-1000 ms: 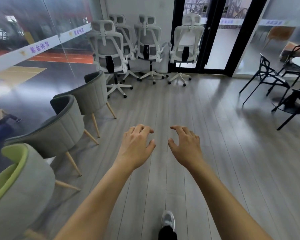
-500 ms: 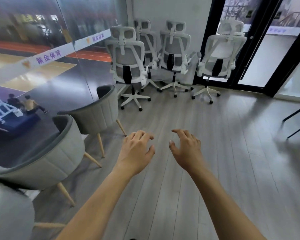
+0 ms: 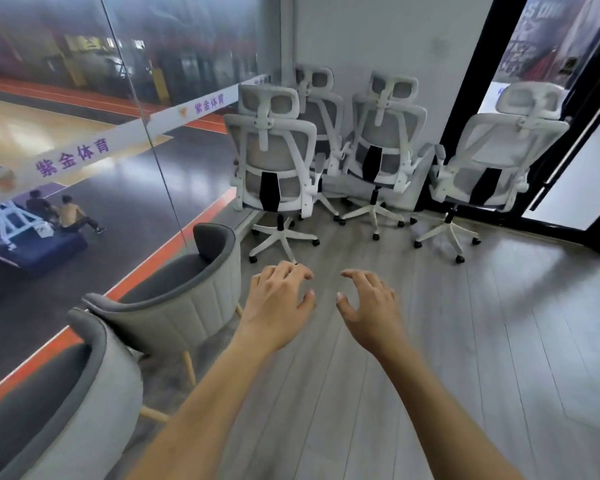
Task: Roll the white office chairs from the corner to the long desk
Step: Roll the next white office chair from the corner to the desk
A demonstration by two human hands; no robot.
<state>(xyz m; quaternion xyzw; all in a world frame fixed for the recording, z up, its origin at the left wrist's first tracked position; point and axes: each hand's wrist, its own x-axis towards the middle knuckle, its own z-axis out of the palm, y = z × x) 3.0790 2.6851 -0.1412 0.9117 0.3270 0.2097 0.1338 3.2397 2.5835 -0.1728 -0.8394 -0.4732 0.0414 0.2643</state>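
Several white mesh office chairs stand in the corner with their backs toward me. The nearest white chair (image 3: pixel 272 161) is at the front left, another white chair (image 3: pixel 383 140) behind it at the wall, and a third white chair (image 3: pixel 492 150) by the black door frame. My left hand (image 3: pixel 278 303) and my right hand (image 3: pixel 369 304) reach forward side by side over the floor, palms down, fingers spread and curled, holding nothing. Both are short of the nearest chair's wheeled base (image 3: pixel 281 237).
Two grey tub armchairs, one armchair (image 3: pixel 191 296) ahead and one armchair (image 3: pixel 66 403) close by, line the glass wall (image 3: pixel 84 133) on my left. A black-framed glass door (image 3: pixel 568 150) is at the right. Grey plank floor (image 3: pixel 465 341) lies between me and the chairs.
The white chairs have come much closer and larger as I walk toward the corner. The black chairs at the right have left the view. My hands stay open, held out ahead.
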